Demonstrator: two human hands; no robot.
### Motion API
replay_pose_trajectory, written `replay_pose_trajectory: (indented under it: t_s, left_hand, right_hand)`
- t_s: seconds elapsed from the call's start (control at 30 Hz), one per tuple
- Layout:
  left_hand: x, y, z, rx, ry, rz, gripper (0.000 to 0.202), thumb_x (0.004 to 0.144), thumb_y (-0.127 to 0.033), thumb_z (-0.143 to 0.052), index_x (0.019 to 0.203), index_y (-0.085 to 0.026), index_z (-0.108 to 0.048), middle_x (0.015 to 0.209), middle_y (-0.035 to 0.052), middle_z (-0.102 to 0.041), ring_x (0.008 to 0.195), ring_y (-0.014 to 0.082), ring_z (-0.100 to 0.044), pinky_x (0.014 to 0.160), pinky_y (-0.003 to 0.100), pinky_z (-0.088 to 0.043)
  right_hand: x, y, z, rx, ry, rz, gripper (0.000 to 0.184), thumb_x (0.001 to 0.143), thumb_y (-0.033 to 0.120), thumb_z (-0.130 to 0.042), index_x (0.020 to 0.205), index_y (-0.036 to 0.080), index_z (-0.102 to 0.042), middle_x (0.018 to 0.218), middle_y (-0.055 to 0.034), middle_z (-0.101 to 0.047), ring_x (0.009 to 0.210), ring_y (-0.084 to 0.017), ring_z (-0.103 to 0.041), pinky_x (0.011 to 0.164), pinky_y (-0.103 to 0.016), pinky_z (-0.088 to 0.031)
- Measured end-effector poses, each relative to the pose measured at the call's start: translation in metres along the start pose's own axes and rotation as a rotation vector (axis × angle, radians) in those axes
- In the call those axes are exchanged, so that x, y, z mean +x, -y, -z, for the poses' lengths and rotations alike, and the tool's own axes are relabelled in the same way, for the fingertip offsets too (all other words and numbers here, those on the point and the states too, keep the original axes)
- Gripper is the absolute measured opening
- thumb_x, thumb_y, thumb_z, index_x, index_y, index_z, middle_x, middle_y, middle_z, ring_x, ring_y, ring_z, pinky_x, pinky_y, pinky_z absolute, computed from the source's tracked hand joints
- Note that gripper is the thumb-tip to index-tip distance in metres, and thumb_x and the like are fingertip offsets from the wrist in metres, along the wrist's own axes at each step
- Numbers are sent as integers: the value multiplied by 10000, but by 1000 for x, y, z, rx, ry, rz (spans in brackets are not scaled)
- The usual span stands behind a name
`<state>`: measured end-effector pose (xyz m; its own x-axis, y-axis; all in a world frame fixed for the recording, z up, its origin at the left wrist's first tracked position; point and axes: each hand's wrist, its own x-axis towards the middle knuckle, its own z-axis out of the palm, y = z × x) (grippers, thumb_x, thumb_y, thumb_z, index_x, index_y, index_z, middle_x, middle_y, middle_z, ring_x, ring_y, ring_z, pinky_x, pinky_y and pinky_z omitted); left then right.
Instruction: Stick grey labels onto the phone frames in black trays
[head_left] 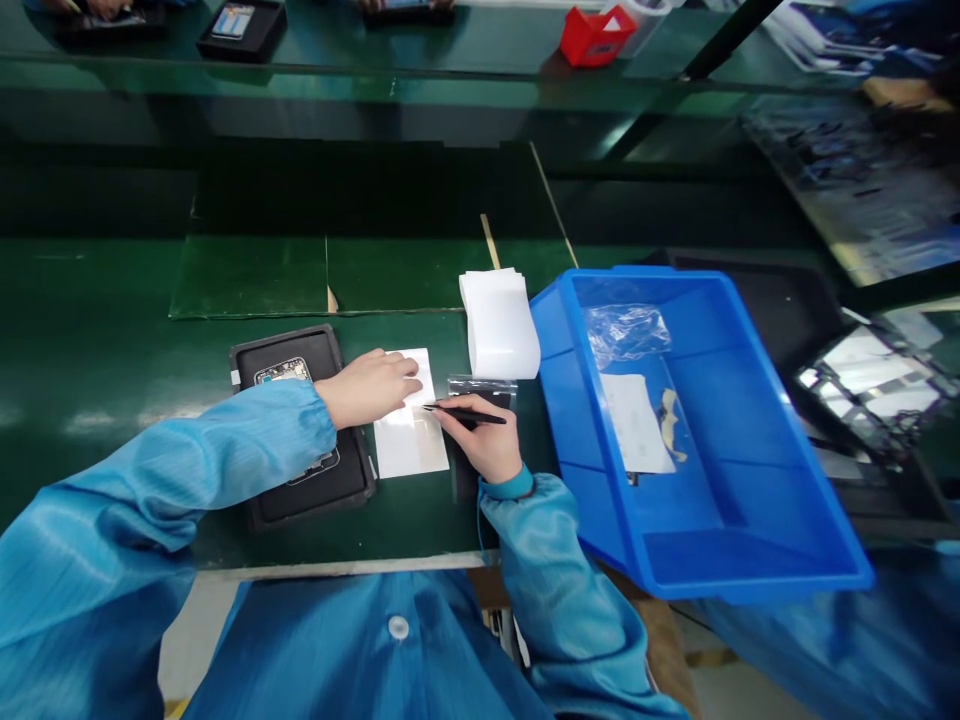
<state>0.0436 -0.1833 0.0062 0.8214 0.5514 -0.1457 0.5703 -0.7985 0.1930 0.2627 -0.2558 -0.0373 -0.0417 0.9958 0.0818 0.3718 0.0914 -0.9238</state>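
My left hand [375, 387] lies palm down over the upper part of a white sheet [401, 455], its fingers stretched out. Pinched in my right hand [489, 445] is a slim pair of black tweezers [476, 414], whose tip points left onto the same sheet. A faint clear or beige patch shows on the paper near the tip. Left of the sheet, a black tray [300, 500] holds an opened phone body [289, 371], mostly covered by my left forearm. A dark item in a clear-edged bag [484, 388] lies partly beneath my right hand.
A stack of white sheets [501, 325] sits beside a large blue bin [757, 565] containing clear plastic [626, 335] and paper [637, 425]. Glass-like panels [874, 375] lie farther right. Across the raised shelf are a red box [596, 38], a black tray [244, 32] and another person's hands.
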Motion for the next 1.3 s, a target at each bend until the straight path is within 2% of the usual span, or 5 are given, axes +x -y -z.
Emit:
replay_pose_trajectory:
  t_s: [0.7,0.9,1.03,1.13,1.3]
  left_hand:
    - [0,-3,-1,11,-14,-7,231,887,-197,-675,1117,-182,-671,1209,107,-613,1103,257,-585,828,344,-400]
    - [-1,-2,-3,-4,-28,-1,234,917,-158,-611,1145,-173,-663,1229,107,-622,1115,256,-594,844,357,-412]
    - [-12,-3,7,-212,-137,40,288,976,-133,-496,1230,-188,-621,1238,75,-643,1136,218,-594,918,352,-426]
    - [-26,-7,20,-494,-244,70,217,979,-260,-556,1160,-189,-652,1172,54,-666,1099,194,-607,952,319,-447]
    - [-44,-16,28,-727,-196,66,97,878,-238,-704,967,-201,-712,1026,14,-685,955,157,-639,877,262,-477]
  right_hand:
    - [2,-1,0,-39,8,-7,174,810,407,-761,850,238,-757,852,-32,-766,787,-239,-717,788,-397,-600]
    - [-1,6,7,78,-80,-47,166,748,371,-829,802,235,-752,809,-37,-758,761,-245,-718,764,-404,-599]
    - [-10,20,14,89,-123,-43,159,753,351,-835,823,234,-752,829,-49,-759,789,-260,-726,764,-418,-600]
    - [-16,33,13,91,-88,-29,138,763,341,-830,821,240,-757,828,-46,-760,789,-256,-727,750,-402,-602]
    - [-19,48,0,127,-60,1,120,756,309,-839,815,244,-758,802,-39,-758,757,-240,-721,714,-373,-602]
